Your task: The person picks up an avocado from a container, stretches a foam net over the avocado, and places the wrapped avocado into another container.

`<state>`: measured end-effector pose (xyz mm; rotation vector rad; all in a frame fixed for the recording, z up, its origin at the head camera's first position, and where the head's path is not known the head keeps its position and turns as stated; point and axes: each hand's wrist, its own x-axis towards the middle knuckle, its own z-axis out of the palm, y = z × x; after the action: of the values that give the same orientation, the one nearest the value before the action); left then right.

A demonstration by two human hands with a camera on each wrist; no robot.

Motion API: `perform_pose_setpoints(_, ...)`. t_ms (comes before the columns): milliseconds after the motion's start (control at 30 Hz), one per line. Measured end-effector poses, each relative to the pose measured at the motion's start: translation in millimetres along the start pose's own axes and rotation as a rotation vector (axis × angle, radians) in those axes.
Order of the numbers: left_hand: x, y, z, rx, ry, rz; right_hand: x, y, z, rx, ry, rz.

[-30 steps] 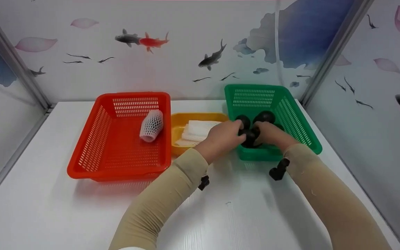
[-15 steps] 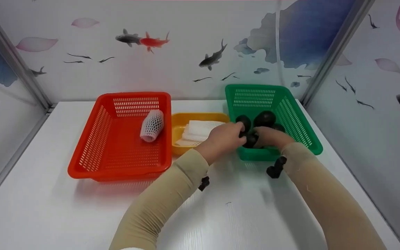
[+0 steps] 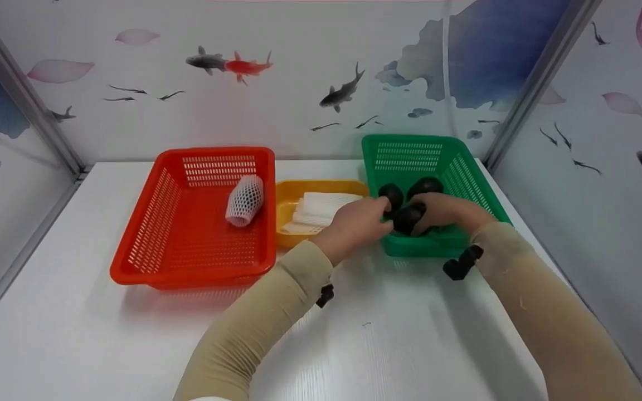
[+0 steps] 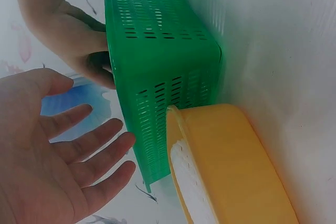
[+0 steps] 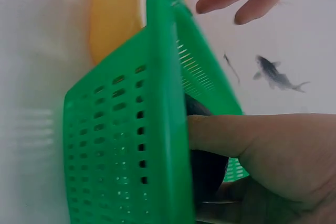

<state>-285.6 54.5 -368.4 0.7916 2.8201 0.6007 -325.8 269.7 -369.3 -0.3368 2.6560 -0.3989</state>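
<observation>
Inside the green basket [image 3: 443,245], my right hand [image 3: 443,211] grips a dark avocado [image 3: 406,221]. The right wrist view shows the thumb on one side of the avocado [image 5: 207,174] and fingers on the other. Two more dark avocados [image 3: 391,197] [image 3: 426,187] lie behind it in the basket. My left hand [image 3: 357,224] hovers at the basket's left edge. In the left wrist view its fingers [image 4: 100,166] are spread, relaxed and hold nothing. The bottom of the green basket is partly hidden by the hands.
To the left stands a red basket [image 3: 187,273] with a white foam net sleeve [image 3: 245,200] in it; something dark shows through the mesh. Between the baskets, a yellow bin [image 3: 321,185] holds flat white foam nets [image 3: 324,206]. Printed walls [image 3: 298,111] enclose the white table [image 3: 321,356].
My right hand has shifted a little to the right and now has hold of the front avocado, which has moved slightly rightward. The left hand stays almost where it was.
</observation>
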Motion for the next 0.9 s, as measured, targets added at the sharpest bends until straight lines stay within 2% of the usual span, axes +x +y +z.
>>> perform_pose_setpoints(233,-0.6,-3.8,0.7,0.008,0.053,-0.013,-14,-12,-12.9,0.032,0.038,-0.091)
perform_pose_setpoints(467,-5.1,-8.2,0.0,-0.042,0.077,-0.043,-31,-32,-24.6,-0.006,0.072,-0.136)
perform_pose_setpoints(700,-11.5,-11.5,-2.5,-0.073,0.099,-0.015,-45,-51,-29.1,-0.003,0.084,-0.173)
perform_pose_setpoints(900,-21.8,-15.9,-3.3,-0.101,0.100,0.011,-51,-61,-23.4,0.033,0.092,-0.236)
